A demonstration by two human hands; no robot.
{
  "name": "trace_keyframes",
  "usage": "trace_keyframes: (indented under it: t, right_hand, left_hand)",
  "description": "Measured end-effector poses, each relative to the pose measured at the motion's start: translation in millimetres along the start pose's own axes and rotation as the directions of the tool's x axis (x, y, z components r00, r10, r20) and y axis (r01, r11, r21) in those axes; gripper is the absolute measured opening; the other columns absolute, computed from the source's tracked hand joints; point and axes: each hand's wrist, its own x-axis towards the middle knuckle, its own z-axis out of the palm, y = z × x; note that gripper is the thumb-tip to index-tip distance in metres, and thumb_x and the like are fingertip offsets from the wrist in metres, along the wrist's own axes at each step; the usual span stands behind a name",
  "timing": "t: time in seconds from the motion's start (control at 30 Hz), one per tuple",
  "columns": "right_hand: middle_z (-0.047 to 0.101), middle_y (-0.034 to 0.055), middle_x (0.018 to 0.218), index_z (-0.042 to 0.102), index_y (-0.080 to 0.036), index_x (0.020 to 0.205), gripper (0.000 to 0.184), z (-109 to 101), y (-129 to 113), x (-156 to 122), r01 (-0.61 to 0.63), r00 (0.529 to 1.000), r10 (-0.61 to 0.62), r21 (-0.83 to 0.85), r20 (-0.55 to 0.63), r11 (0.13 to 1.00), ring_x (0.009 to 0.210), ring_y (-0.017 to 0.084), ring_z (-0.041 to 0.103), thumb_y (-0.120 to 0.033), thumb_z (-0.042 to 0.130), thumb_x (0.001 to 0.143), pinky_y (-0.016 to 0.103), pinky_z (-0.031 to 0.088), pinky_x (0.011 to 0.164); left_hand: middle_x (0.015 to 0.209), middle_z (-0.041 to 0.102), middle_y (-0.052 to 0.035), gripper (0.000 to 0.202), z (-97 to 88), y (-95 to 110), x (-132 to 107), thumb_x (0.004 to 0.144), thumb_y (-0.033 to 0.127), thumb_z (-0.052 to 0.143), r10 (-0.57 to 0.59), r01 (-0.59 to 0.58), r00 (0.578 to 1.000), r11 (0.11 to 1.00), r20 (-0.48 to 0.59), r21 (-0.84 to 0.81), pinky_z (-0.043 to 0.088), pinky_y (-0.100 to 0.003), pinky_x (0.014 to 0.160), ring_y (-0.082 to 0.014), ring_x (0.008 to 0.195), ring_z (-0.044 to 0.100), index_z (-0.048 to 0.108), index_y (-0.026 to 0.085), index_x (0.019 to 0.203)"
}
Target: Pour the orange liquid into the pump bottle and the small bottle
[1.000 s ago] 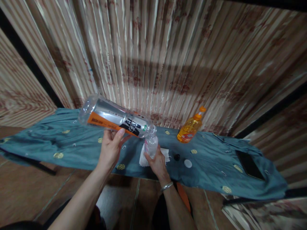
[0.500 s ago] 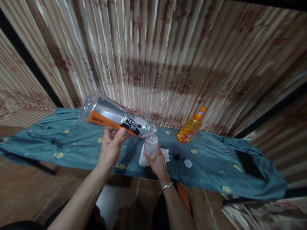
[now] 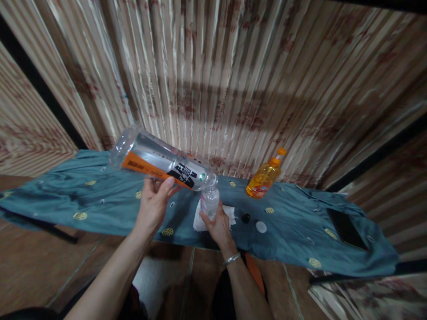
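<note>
My left hand (image 3: 155, 198) is closed under a large clear plastic bottle (image 3: 160, 158) with a silver, orange and black label. The bottle lies tilted, its mouth pointing down to the right. My right hand (image 3: 218, 224) grips a small clear bottle (image 3: 210, 201) with some pink on its side, held upright over a white cloth (image 3: 200, 224). The large bottle's neck meets the small bottle's mouth; whether they touch, and whether liquid passes, I cannot make out. A black cap (image 3: 246, 218) and a white round lid (image 3: 261, 227) lie right of the cloth.
An orange dish soap bottle (image 3: 265, 178) with a pump top stands toward the back right. A dark flat phone or tablet (image 3: 347, 229) lies at the right. Teal cloth (image 3: 110, 213) covers the narrow table. Behind it hangs a pleated curtain (image 3: 213, 80); dark frame posts (image 3: 43, 89) flank it.
Hardly anything differs. The large bottle has turned very slightly in my left hand, while my right hand and the small bottle stay in place.
</note>
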Motion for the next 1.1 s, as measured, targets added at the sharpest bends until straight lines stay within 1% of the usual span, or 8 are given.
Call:
trace_keyframes:
  t: [0.17,0.33,0.43,0.53,0.6,0.83,0.97,1.1]
  right_hand:
    - [0.065,0.0207,0.121,0.038,-0.006,0.138,0.071,-0.9,-1.6,-0.1,0.002,1.0,-0.002,-0.003,-0.003,1.0,0.108,0.031,0.065,-0.044,0.061,0.082,0.042,0.052,0.091]
    - [0.065,0.0209,0.122,0.039,-0.006,0.137,0.07,-2.3,-3.4,0.0,-0.007,1.0,0.007,-0.007,0.002,1.0,0.109,0.031,0.065,-0.043,0.062,0.082,0.043,0.052,0.092]
    - [0.064,0.0209,0.123,0.039,-0.006,0.137,0.07,-2.9,-3.9,-0.2,-0.012,1.0,0.012,-0.013,0.002,1.0,0.11,0.031,0.065,-0.043,0.063,0.082,0.043,0.052,0.092]
    - [0.065,0.0196,0.123,0.038,-0.009,0.138,0.07,-2.3,-2.9,-0.5,0.008,1.0,-0.008,-0.012,-0.01,1.0,0.11,0.031,0.065,-0.043,0.062,0.083,0.043,0.052,0.092]
    - [0.065,0.0196,0.122,0.038,-0.008,0.138,0.07,-1.4,-1.7,-0.7,0.014,1.0,-0.014,-0.014,-0.014,1.0,0.109,0.03,0.065,-0.043,0.062,0.083,0.042,0.052,0.093]
    - [0.065,0.0197,0.122,0.038,-0.007,0.139,0.071,-0.5,-0.2,-0.3,0.019,1.0,-0.019,-0.016,-0.006,1.0,0.109,0.031,0.065,-0.044,0.062,0.083,0.042,0.052,0.092]
    - [0.065,0.0209,0.12,0.038,-0.005,0.138,0.072,-1.3,-1.0,-0.3,0.001,1.0,0.0,-0.011,0.007,1.0,0.108,0.032,0.065,-0.044,0.062,0.082,0.042,0.052,0.091]
    - [0.065,0.0198,0.122,0.037,-0.007,0.139,0.072,-2.4,-2.3,-0.5,0.003,1.0,-0.003,-0.007,0.003,1.0,0.109,0.031,0.065,-0.044,0.061,0.083,0.042,0.052,0.092]
  left_hand:
    - [0.097,0.064,-0.0009,0.038,0.5,1.4,1.0,0.069,0.035,0.078,-0.009,0.009,1.0,1.0,0.008,-0.003,0.058,-0.043,0.081,-0.0193,0.09,0.065,0.052,0.023,0.094]
    - [0.1,0.063,-0.0011,0.038,0.6,1.7,1.8,0.069,0.034,0.078,-0.01,0.01,1.0,1.0,0.005,0.001,0.058,-0.043,0.08,-0.0191,0.091,0.065,0.053,0.024,0.096]
    - [0.101,0.064,-0.0015,0.035,0.1,1.0,2.3,0.07,0.034,0.077,0.002,-0.003,1.0,1.0,0.012,0.014,0.058,-0.043,0.08,-0.0199,0.092,0.065,0.053,0.024,0.094]
    - [0.103,0.065,-0.0018,0.033,-0.5,0.5,2.8,0.071,0.035,0.075,0.019,-0.02,0.999,0.999,0.031,0.032,0.057,-0.044,0.081,-0.0212,0.094,0.065,0.053,0.025,0.093]
    - [0.104,0.064,-0.002,0.033,-0.6,0.6,3.0,0.071,0.035,0.076,0.019,-0.02,0.999,0.999,0.032,0.032,0.057,-0.044,0.081,-0.0213,0.094,0.065,0.053,0.025,0.093]
    - [0.103,0.063,-0.0019,0.038,1.8,3.6,2.4,0.068,0.034,0.078,-0.002,0.002,1.0,1.0,0.008,0.011,0.059,-0.043,0.079,-0.02,0.094,0.064,0.053,0.024,0.095]
    - [0.099,0.063,-0.0021,0.041,3.1,4.1,2.2,0.065,0.034,0.08,-0.019,0.019,1.0,1.0,-0.017,-0.014,0.06,-0.04,0.077,-0.0187,0.09,0.065,0.054,0.023,0.093]
    - [0.099,0.063,-0.0017,0.039,2.6,3.5,2.4,0.066,0.035,0.08,-0.011,0.011,1.0,1.0,-0.017,-0.001,0.06,-0.041,0.077,-0.0191,0.091,0.064,0.054,0.023,0.093]
